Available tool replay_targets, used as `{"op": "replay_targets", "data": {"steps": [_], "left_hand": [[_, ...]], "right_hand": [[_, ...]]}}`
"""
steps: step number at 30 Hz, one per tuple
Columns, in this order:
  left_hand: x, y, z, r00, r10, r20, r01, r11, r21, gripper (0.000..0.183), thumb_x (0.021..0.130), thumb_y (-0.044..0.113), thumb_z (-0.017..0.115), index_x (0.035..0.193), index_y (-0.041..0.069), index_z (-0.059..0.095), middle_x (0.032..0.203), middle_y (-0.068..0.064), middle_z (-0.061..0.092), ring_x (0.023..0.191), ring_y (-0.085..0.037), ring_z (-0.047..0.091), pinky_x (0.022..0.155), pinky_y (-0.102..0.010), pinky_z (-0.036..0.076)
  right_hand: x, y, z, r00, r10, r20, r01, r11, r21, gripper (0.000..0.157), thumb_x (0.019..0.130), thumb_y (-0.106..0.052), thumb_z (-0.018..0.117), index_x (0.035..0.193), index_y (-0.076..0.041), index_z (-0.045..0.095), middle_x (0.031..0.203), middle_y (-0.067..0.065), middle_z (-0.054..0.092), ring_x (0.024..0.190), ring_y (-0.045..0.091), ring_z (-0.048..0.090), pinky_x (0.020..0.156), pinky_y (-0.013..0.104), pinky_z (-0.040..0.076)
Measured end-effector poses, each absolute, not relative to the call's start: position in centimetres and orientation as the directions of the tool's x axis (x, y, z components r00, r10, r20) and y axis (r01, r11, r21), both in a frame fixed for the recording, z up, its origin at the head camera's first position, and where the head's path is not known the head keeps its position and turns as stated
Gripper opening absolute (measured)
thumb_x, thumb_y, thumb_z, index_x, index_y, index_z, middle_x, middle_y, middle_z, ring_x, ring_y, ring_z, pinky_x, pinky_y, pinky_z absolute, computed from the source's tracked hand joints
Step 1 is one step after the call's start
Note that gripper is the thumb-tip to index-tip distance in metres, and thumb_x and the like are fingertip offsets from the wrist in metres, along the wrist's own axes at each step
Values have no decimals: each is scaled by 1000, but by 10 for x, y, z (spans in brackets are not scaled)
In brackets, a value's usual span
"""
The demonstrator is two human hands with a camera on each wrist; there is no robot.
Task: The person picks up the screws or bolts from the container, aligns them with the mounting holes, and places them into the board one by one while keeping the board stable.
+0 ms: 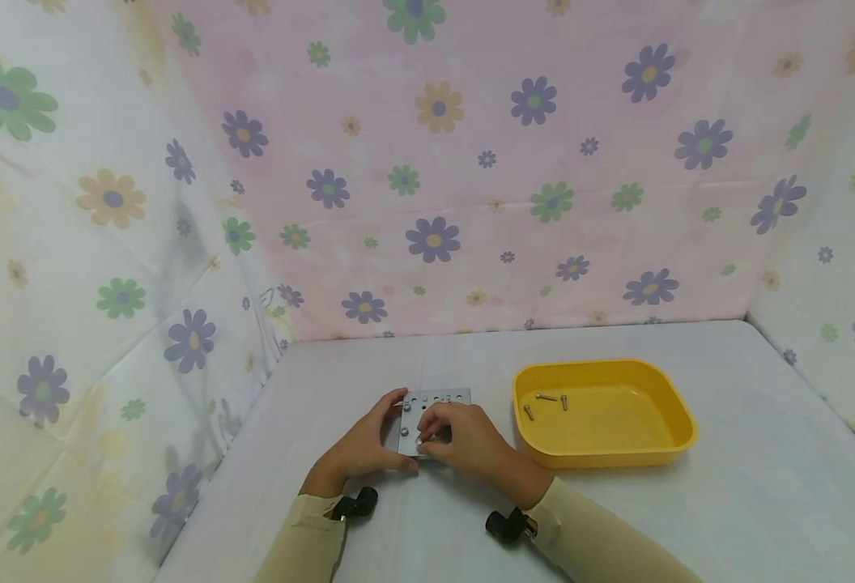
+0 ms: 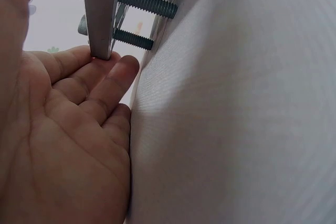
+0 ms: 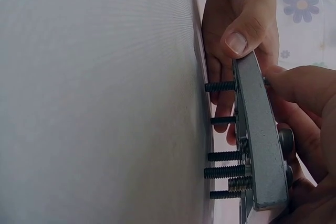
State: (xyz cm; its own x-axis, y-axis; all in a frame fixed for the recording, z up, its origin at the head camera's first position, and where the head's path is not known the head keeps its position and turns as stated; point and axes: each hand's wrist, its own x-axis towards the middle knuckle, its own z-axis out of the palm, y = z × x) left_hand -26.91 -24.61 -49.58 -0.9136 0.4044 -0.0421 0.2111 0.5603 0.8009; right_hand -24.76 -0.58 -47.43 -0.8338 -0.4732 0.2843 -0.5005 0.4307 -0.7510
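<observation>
A grey metal plate (image 3: 261, 129) with several holes is held at its left side by my left hand (image 1: 362, 444), thumb at the near edge and fingers at the far edge. Threaded screws (image 3: 224, 172) stick out of its underside toward the table, and several heads (image 1: 404, 431) sit on the top face. My right hand (image 1: 471, 441) is over the plate, its thumb and curled fingers pinching a small screw (image 1: 418, 441) at the top face near the front left. That screw is mostly hidden by the fingertips. In the left wrist view, fingertips (image 2: 126, 69) support the plate's edge from below.
A yellow tray (image 1: 678, 405) stands on the white table (image 1: 755, 502) to the right, with 3 loose screws (image 1: 546, 397) in its left part. Flowered cloth (image 1: 435, 178) hangs behind and at both sides. Black wrist cameras (image 1: 506, 526) sit on both sleeves.
</observation>
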Motion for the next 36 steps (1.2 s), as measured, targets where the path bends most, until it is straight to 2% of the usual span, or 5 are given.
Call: {"op": "replay_targets", "data": {"steps": [28,36], "left_hand": [[-269,-246,-495,-915,402,-34,215,557,802,130,59,42,100,164,22,25,160,-2,45,150,-23,38,124,-60,21],[-269,-247,-497,-915,401,-29,219,558,800,130,60,43,100,164,21,25,159,-2,46,149,-23,40,123,-59,22]], "right_hand": [[-248,-4,-475,-823,-490,288,-521,450,-725,24,86,-23,85,105,-22,71,92,-19,72,91,0,64,90,25,55],[-248,-4,-476,-811,-496,311,-541,432,-721,22,87,-21,85,104,-22,71,91,-18,72,89,0,64,87,24,55]]}}
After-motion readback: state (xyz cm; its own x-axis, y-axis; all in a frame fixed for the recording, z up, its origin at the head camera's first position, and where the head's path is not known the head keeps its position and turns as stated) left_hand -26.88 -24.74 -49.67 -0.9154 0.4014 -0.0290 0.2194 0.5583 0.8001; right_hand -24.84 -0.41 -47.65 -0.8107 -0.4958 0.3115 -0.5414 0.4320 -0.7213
